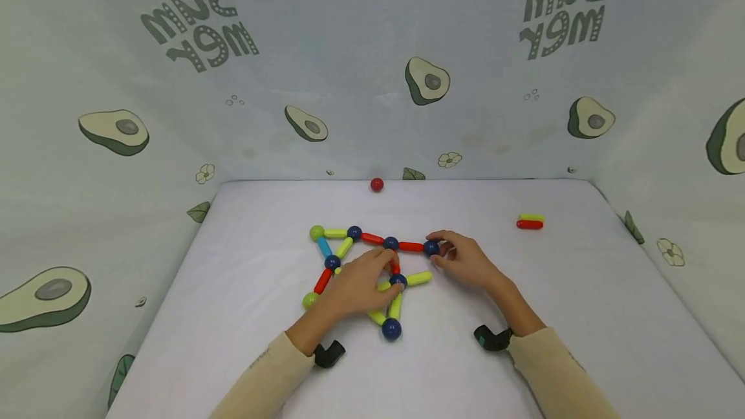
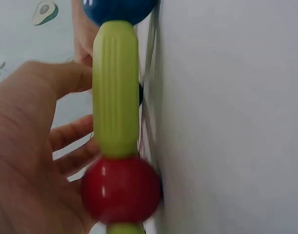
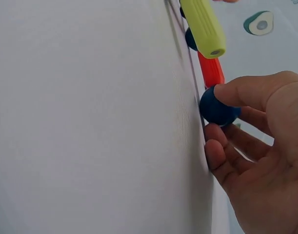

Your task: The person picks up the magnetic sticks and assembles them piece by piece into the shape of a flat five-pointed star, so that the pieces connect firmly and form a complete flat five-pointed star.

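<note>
A flat construction of magnetic sticks and balls lies on the white table, with red sticks (image 1: 410, 247), yellow-green sticks (image 1: 419, 278) and a light-blue stick (image 1: 324, 247). My left hand (image 1: 361, 283) reaches over its middle, thumb at a dark-blue ball (image 1: 398, 281) and fingers around the red stick above it, covering part of the construction. At the right end, my right hand (image 1: 464, 260) pinches a blue ball (image 3: 219, 108) against the tip of a red stick (image 3: 210, 69). The left wrist view shows a yellow-green stick (image 2: 115, 87) and a red ball (image 2: 122, 190) close up.
Alone at the table's far edge sits a red ball (image 1: 377, 185). Two loose sticks, red (image 1: 529, 225) and yellow-green (image 1: 532, 217), lie side by side at the back right. Behind the table hangs a cloth (image 1: 361, 50) printed with avocados.
</note>
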A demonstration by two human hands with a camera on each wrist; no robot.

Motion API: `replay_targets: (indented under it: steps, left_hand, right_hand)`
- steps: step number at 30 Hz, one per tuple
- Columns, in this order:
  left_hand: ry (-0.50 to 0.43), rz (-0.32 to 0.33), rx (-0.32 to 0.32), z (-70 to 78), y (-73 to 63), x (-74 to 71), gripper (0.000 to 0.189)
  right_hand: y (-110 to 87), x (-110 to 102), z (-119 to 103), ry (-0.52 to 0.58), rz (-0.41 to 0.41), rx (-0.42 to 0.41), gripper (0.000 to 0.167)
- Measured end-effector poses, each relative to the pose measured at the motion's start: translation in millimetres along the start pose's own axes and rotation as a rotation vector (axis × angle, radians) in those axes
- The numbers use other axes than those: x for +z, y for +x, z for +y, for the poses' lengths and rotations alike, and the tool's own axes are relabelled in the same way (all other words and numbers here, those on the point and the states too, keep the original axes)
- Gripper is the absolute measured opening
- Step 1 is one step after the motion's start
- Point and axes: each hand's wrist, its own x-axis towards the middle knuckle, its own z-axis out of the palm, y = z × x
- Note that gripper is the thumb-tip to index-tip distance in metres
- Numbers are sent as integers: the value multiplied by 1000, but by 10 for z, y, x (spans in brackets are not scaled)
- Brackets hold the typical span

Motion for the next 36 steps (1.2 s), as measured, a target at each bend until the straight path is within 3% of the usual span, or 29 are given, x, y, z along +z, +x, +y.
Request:
replay_targets:
  steps: [5,12,19,31,36]
  left_hand:
    - [49,13,-28,195,135,82,47]
    - [102,31,-111,353,232,222,32]
    - [58,120,-185,372,234,248,29]
    - [38,120,-233,357,236,233,33]
    - [19,135,-267,326,211,230,51]
  right_hand:
    - [-18,33,0,24,4,-13,39]
    - [-65,55,11,39,12,4,37]
    - [-85,68,8,57,18,4,35]
    - [-146,92,-30,62,-18,-23,36]
    - [-178,99,-21,61,-4,-43,35]
